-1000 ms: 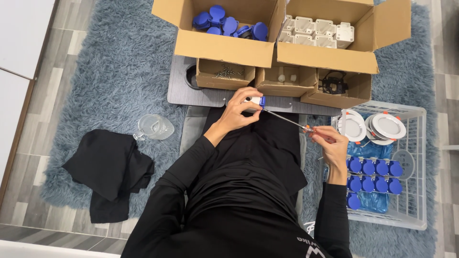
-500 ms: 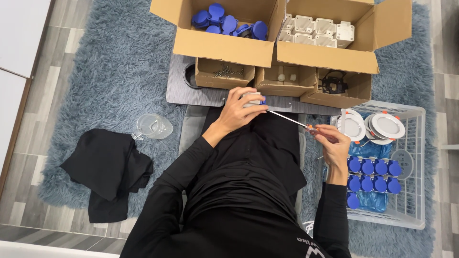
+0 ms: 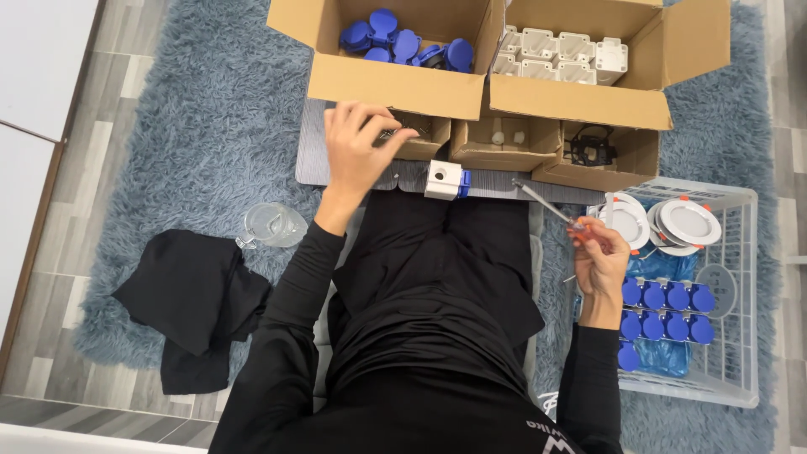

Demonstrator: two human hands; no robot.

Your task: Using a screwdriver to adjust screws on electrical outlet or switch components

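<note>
Left hand (image 3: pixel 360 147) stretched forward, fingers curled down at the rim of a small open cardboard box (image 3: pixel 418 139); whether the grip has closed on anything inside cannot be told. Right hand (image 3: pixel 598 256) raised beside the knee, grip clenched around the orange handle of a screwdriver (image 3: pixel 551 208), its metal shaft pointing up and away from the grip toward the boxes.

White block with a blue part (image 3: pixel 445 179) lies free on the grey board (image 3: pixel 313 160), just right of the left grip, well left of the screwdriver tip.

Beyond the left grip: large carton (image 3: pixel 395 80) holding blue caps (image 3: pixel 402 42). Next to it, a carton of white housings (image 3: pixel 561 55). Two more small boxes further right of the left grip.

Right of the right grip: white wire basket (image 3: pixel 740 294) with round white fixtures (image 3: pixel 688 221) and rows of blue caps.

Left of the left arm: clear jug (image 3: pixel 273 225) and black cloth (image 3: pixel 192 294) on the blue shag rug (image 3: pixel 202 126).
</note>
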